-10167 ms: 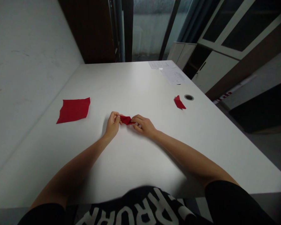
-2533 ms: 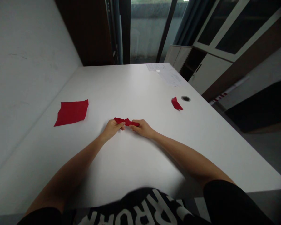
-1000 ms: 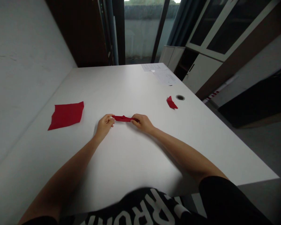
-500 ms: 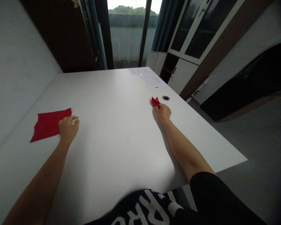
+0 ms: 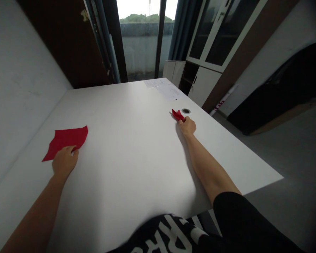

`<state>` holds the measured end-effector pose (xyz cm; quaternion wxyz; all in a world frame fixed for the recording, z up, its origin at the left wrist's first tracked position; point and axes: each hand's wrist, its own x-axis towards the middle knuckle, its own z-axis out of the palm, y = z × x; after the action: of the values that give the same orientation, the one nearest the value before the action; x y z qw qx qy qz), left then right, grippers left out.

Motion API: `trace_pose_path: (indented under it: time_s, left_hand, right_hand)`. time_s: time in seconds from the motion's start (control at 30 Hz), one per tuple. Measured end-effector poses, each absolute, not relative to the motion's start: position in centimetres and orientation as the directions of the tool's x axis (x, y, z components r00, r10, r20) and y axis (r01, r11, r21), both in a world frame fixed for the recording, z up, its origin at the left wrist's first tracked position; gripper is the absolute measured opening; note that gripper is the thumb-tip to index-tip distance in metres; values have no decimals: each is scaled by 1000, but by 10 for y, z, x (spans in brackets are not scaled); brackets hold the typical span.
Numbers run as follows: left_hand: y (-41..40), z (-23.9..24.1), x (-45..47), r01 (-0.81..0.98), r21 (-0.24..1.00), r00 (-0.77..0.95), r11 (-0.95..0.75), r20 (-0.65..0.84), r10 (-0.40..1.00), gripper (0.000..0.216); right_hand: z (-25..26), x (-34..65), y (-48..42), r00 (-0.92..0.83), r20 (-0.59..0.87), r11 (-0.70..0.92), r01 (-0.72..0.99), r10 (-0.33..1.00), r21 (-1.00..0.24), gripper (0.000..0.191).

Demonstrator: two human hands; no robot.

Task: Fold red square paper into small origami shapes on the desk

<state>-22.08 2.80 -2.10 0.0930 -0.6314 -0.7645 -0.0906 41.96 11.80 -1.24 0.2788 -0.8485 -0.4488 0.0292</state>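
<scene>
The fingers of the left hand (image 5: 65, 161) are closed on the near edge of a red sheet (image 5: 67, 138), and a small fold of red is pinched beside the thumb. The rest of the sheet is spread flat on the left part of a white table (image 5: 131, 158), its side edges uneven. The fingers of the right hand (image 5: 188, 126) are pressed together on the near end of a folded red piece (image 5: 177, 114) — whether a second piece overlaps it there cannot be told. The folded piece is located on the right part of the table, its free end pointed away from the hand toward the far left. The two hands are held well apart, with bare tabletop between them.

A round, dark-centred insert (image 5: 185, 111) is set into the table just beyond the right hand, near the folded piece. Printed papers (image 5: 165, 89) are positioned at the far right corner. The table is bordered on the left by a white wall (image 5: 21, 77). Beyond the far edge, a glazed opening (image 5: 139, 49) is seen — flanked on its right by a white cabinet (image 5: 204, 84).
</scene>
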Motion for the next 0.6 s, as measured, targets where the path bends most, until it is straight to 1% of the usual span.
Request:
trace_pose_path:
  time_s: [0.1, 0.17, 0.2, 0.27, 0.37, 0.43, 0.5, 0.57, 0.6]
  left_hand:
    - [34, -19, -200, 996, 57, -81, 68, 278, 957, 42]
    - [36, -20, -184, 995, 90, 22, -49, 279, 960, 39]
    - [37, -21, -175, 988, 116, 67, -104, 283, 957, 38]
    - [37, -21, -154, 954, 190, 176, -234, 278, 944, 36]
    - [37, -22, -119, 867, 286, 338, -408, 265, 903, 36]
    - [37, -23, -96, 807, 337, 410, -485, 271, 871, 38]
    - [37, -25, -80, 743, 393, 466, -541, 275, 841, 41]
    - [35, -27, -72, 696, 437, 489, -570, 293, 821, 40]
    - [35, -27, -71, 676, 447, 500, -586, 306, 810, 38]
  right_hand:
    - [-10, 412, 116, 578, 277, -384, 761, 768, -523, 25]
    - [-10, 399, 116, 501, 352, -274, 804, 791, -528, 18]
    - [-11, 390, 116, 430, 389, -191, 832, 814, -520, 14]
    - [-16, 366, 115, 229, 453, 25, 872, 861, -489, 11]
    - [-23, 326, 113, -114, 475, 347, 830, 873, -437, 14]
    - [-26, 304, 113, -312, 450, 502, 764, 837, -404, 21]
    - [-26, 289, 117, -487, 420, 634, 683, 766, -364, 32]
    - [-24, 279, 122, -594, 406, 719, 594, 695, -362, 37]
    - [-24, 275, 124, -611, 414, 738, 556, 675, -382, 38]
